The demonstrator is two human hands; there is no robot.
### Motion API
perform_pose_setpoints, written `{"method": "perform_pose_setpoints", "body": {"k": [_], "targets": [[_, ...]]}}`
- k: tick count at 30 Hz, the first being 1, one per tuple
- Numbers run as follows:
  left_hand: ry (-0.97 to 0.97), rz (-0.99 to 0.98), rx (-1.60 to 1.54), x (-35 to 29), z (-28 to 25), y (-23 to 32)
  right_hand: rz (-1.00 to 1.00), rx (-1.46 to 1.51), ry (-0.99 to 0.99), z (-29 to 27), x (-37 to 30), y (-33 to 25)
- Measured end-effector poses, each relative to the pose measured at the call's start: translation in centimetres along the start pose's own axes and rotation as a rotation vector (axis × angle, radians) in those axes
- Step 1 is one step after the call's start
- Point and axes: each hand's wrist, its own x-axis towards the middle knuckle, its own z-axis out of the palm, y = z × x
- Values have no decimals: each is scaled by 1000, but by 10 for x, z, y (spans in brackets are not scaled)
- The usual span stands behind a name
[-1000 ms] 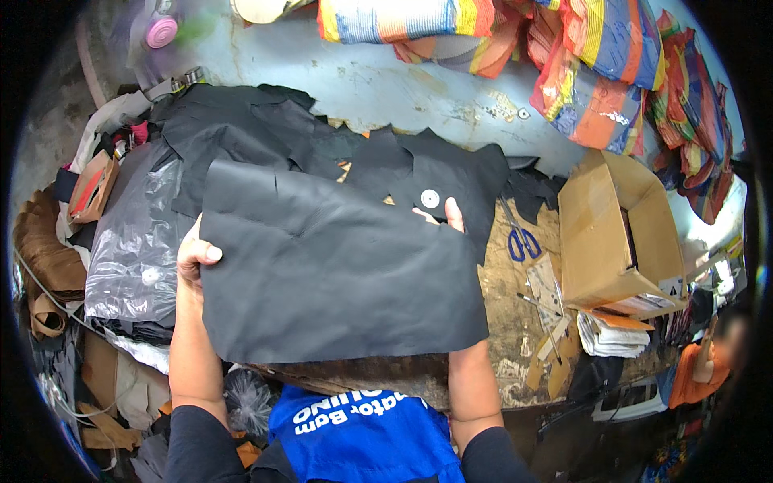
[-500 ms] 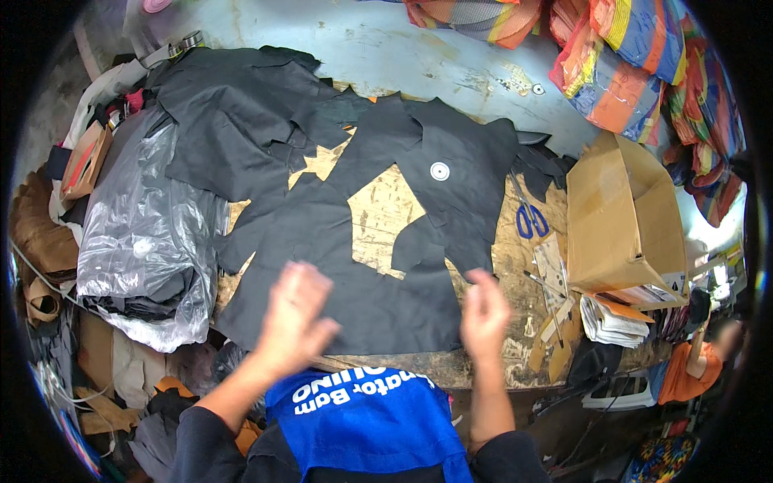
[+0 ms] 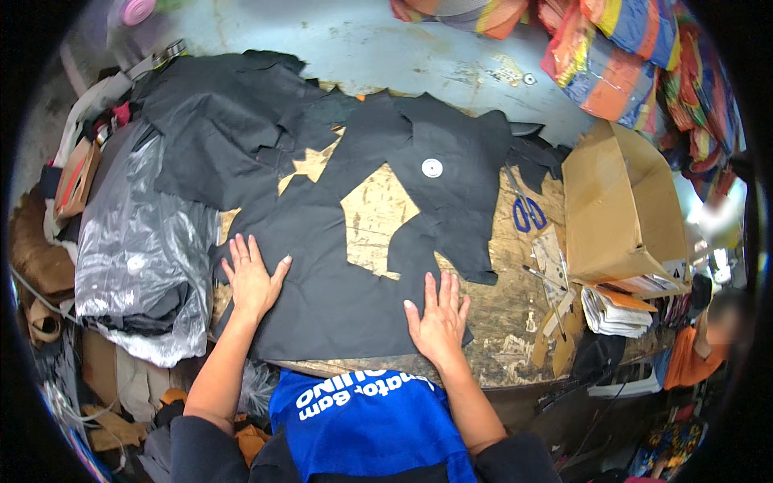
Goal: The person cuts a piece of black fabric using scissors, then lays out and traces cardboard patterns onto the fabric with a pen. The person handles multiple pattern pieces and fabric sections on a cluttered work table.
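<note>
Black fabric sheet (image 3: 338, 298) lies flat on tabletop (image 3: 515, 322). Left hand (image 3: 251, 278) and right hand (image 3: 439, 314) press on its near part, grip open, fingers spread. Blue scissors (image 3: 528, 214) right of sheet; cardboard box (image 3: 616, 209) beyond.

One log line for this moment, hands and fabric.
left hand: flat on black fabric sheet | right hand: flat on it | scissors: untouched

Cardboard box (image 3: 616, 209) right, plastic bag (image 3: 141, 249) left
</note>
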Motion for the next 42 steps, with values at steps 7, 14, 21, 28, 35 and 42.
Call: {"method": "perform_pose_setpoints", "body": {"k": [7, 14, 21, 28, 35, 42], "targets": [[45, -8, -29, 60, 6, 34, 18, 6, 20, 7, 69, 14], [37, 122, 7, 64, 12, 23, -42, 46, 55, 6, 42, 18], [101, 214, -92, 53, 10, 13, 727, -134, 422, -67, -40, 152], [124, 210, -129, 51, 6, 16, 917, -233, 261, -44, -32, 194], [126, 217, -131, 52, 6, 17, 800, -145, 311, -37, -14, 168], [146, 234, -143, 53, 8, 14, 558, -75, 322, -16, -12, 132]]}}
